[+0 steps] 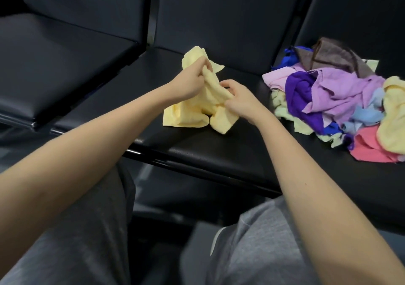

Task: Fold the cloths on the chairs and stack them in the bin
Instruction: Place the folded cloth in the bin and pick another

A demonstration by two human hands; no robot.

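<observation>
A pale yellow cloth (190, 113) lies bunched on the middle black chair seat (197, 151). My left hand (188, 83) pinches its upper edge, lifting a fold off the seat. Just to the right, my right hand (238, 100) grips another part of the same cloth, so a band of fabric stretches between the two hands. On the right-hand seat sits a loose pile of cloths (337, 100) in purple, lilac, pink, blue, brown, green and yellow. No bin is in view.
The left chair seat (65, 65) is bare black padding. Chair backs (219, 17) rise behind the seats. My knees in grey trousers (258, 249) are close to the front edge of the middle seat.
</observation>
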